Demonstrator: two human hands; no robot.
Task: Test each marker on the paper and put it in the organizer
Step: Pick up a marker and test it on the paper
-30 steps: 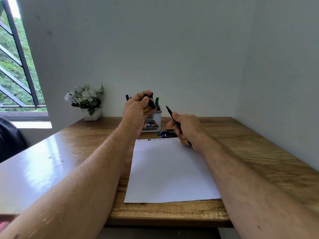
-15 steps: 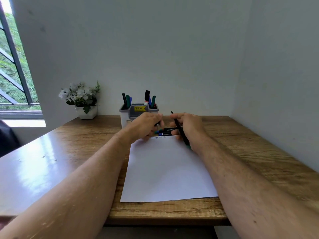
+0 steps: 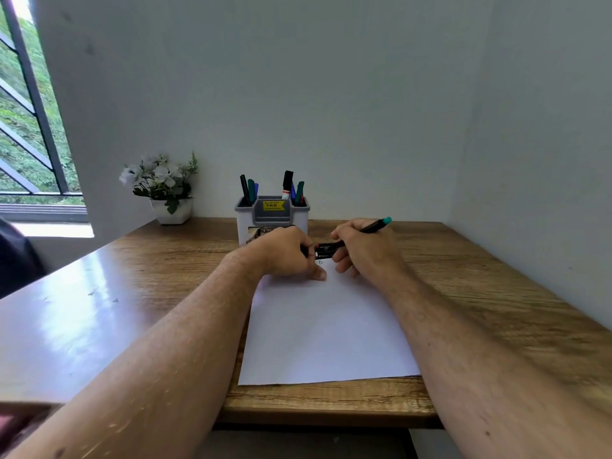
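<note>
A white paper sheet [image 3: 328, 329] lies on the wooden desk [image 3: 463, 293]. My right hand [image 3: 366, 251] grips a black marker with a teal end [image 3: 377, 225] at the sheet's top edge; its tip is hidden under the hand. My left hand [image 3: 286, 255] rests at the paper's top left, thumb on the sheet. Its fingers curl round the end of a black marker [image 3: 326, 250] that lies among loose markers between my hands. Small ink marks [image 3: 319, 262] show on the paper there. Behind my hands stands the grey organizer [image 3: 271, 216], holding several markers [image 3: 287, 184].
A white pot of flowers [image 3: 160, 187] stands at the back left of the desk by the window [image 3: 26, 127]. Walls close the desk behind and on the right. The desk's near edge [image 3: 331, 415] runs just below the paper.
My left hand came down from the organizer to the loose markers at the paper's top. My right hand turned its marker so the teal end points up and right.
</note>
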